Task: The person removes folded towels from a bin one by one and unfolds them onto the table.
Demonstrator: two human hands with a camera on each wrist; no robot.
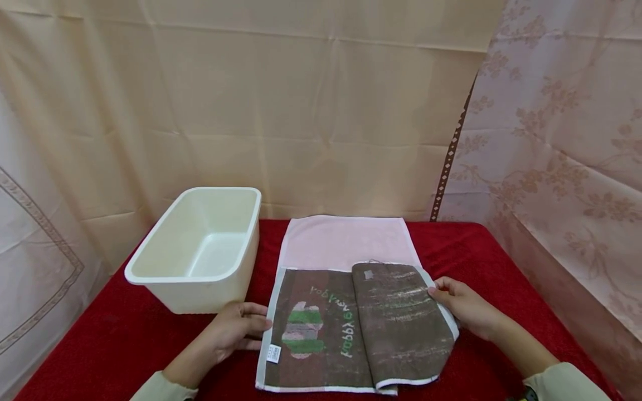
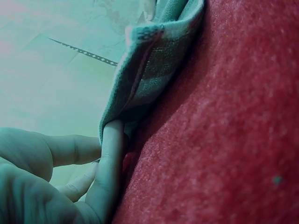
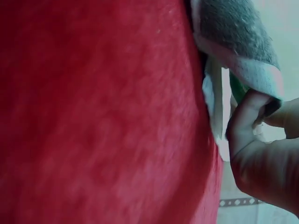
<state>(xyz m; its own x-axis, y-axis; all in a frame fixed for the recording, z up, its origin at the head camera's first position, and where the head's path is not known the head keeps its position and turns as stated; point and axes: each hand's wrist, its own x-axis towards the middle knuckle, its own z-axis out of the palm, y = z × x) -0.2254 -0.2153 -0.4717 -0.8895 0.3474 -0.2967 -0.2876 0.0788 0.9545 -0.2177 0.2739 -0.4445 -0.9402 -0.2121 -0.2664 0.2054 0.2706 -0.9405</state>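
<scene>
A brown towel [image 1: 341, 345] with pale borders, mirrored green lettering and a small white label lies on the red-covered table. Its right part is doubled over leftward as a flap [image 1: 401, 317]. My left hand [image 1: 233, 331] pinches the left border, with thumb and finger on either side of the towel's edge [image 2: 135, 84] in the left wrist view. At the flap's right edge, my right hand [image 1: 468, 306] grips the border, slightly raised; in the right wrist view its finger curls under the towel hem [image 3: 257, 77]. Behind the brown part extends a pale pink cloth [image 1: 351, 242]; I cannot tell whether they are one piece.
A cream plastic basin [image 1: 193, 278] stands at the left, close to my left hand. Red cloth [image 1: 466, 250] covers the table. Beige curtain [image 1: 301, 111] hangs behind it, with a floral pinkish curtain [image 1: 567, 139] on the right.
</scene>
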